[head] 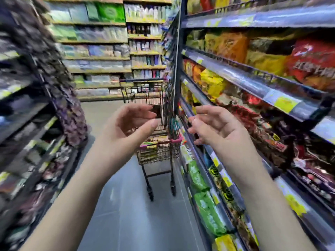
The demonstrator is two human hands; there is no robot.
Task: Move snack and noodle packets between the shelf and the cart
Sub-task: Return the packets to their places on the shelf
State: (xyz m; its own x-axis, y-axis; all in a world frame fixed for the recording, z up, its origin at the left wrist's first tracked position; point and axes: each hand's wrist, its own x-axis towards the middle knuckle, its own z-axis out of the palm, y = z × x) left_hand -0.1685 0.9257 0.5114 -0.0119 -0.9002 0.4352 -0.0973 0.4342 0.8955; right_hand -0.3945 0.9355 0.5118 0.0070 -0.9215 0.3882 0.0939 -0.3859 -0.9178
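Both hands are raised in the aisle with nothing in them: the left hand [130, 122] has its fingers curled loosely and its grip apart, and the right hand [213, 124] is likewise spread open, just beside the edge of the shelf [235, 75] on the right. They seem poised between pick-ups, ready to reach either way. The cart [157, 147] stands ahead, close against the shelf, likely to keep transfers short. Packets [152, 144] already lie in its basket, blurred but colourful. More packets on the shelf [212, 82], yellow, orange, red and green, sit in crowded rows.
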